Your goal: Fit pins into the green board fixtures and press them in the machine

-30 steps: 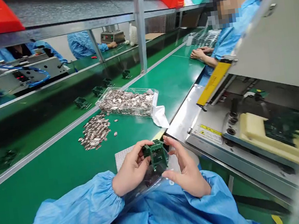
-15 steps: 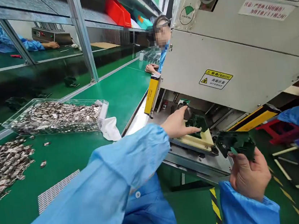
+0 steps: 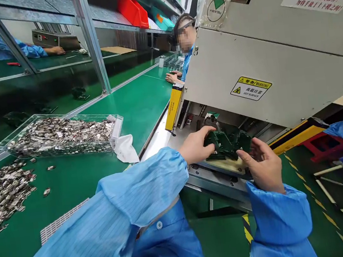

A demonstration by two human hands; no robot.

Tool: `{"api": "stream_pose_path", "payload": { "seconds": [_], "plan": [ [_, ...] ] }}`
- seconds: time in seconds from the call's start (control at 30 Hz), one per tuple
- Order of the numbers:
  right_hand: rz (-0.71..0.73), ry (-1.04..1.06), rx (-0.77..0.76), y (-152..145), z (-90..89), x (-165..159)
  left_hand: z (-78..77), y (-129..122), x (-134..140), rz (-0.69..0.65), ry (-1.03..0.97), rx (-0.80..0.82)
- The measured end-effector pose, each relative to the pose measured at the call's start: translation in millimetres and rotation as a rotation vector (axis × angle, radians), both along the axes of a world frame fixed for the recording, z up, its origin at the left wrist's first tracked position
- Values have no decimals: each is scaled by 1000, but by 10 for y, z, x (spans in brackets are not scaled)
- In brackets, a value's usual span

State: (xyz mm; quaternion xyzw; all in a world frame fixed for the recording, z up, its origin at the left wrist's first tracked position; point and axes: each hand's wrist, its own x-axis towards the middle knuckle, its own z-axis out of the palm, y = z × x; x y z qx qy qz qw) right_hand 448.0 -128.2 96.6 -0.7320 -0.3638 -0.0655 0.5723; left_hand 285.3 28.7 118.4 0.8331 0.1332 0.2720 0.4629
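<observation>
At the mouth of the press, my left hand is closed on the edge of a dark green circuit board, thumb and fingers on either side. Close beside it on the right, my right hand pinches a second dark green board with cutouts. The two boards almost meet and partly overlap, so their touching edges are hard to separate. Beneath them lies a pale yellow fixture, mostly covered by the boards.
Yellow sensor bars flank the press opening. On the green bench stands a clear tray of small metal parts, with a loose pile and a perforated plate nearby. A co-worker's hands rest farther along.
My right hand has carried its board leftward from outside the press to over the fixture. My left hand has closed on the board there, which now sits raised and tilted.
</observation>
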Motion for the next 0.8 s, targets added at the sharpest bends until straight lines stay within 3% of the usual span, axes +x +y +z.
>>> {"api": "stream_pose_path", "payload": {
  "seconds": [0.17,0.33,0.47,0.53,0.63,0.7,0.8],
  "plan": [
    [16,-110,-81,-64,49,52,-79,93,-98,48,-112,-118],
    [201,-111,-269,75,123,136,-167,327,-924,-79,-74,-219],
    [223,-118,-273,87,87,126,-407,413,-1562,-21,60,-197],
    [141,-221,-244,-73,14,119,-583,418,-1696,8,90,-241],
    [-187,-272,-251,-554,-221,148,-826,405,-1689,-19,137,-339],
    [-383,-91,-372,-932,-452,188,-926,404,-1623,-57,162,-379],
    [-457,221,-392,-1323,-792,210,-960,448,-1548,-98,193,-397]
  ]
}}
